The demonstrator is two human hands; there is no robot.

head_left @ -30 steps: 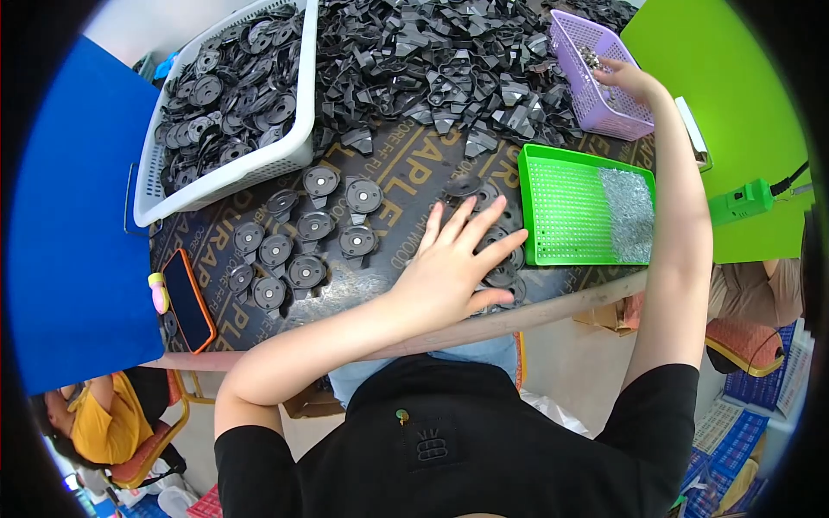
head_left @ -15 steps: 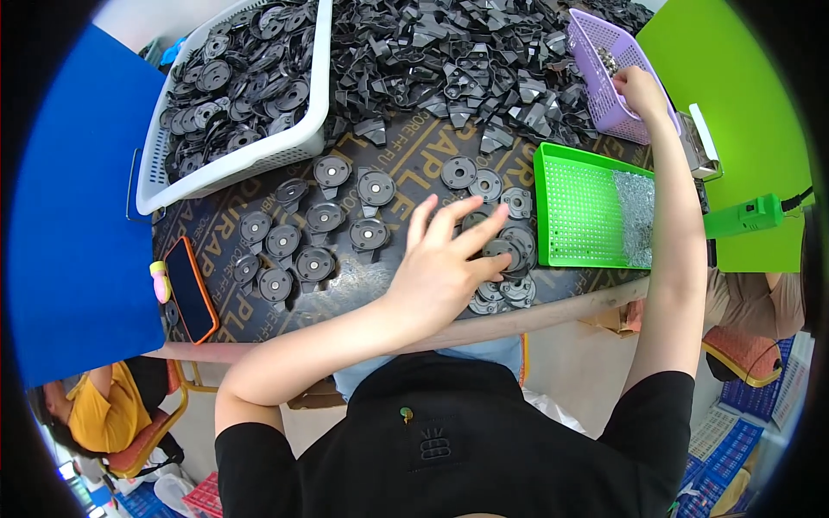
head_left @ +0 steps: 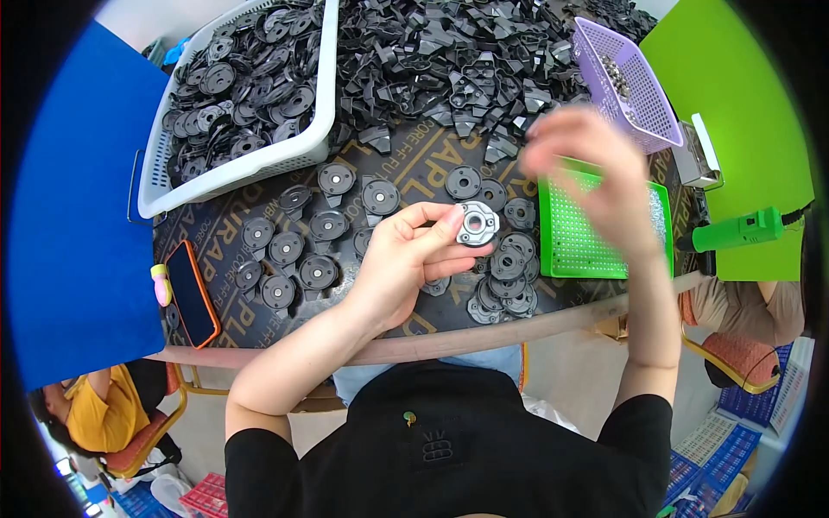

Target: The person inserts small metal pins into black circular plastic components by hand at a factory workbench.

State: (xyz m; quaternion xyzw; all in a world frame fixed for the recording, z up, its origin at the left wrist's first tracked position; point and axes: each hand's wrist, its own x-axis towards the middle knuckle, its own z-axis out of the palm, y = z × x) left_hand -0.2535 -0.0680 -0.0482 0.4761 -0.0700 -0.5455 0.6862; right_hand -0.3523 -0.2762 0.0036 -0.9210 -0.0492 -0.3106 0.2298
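The left hand point(head_left: 404, 250) grips a small grey disc point(head_left: 486, 226) between thumb and fingers above the desk point(head_left: 414, 155), its holed face toward the viewer. Round, it shows no clear long axis. The right hand point(head_left: 596, 168) is apart from it, up and to the right over a green tray point(head_left: 557, 237), partly hiding the tray. Motion blur obscures its fingers; whether they hold anything cannot be told. The left thumb covers the disc's left edge.

Left grip point(head_left: 409, 254) pinched, right grip point(head_left: 603, 164) raised — blurred
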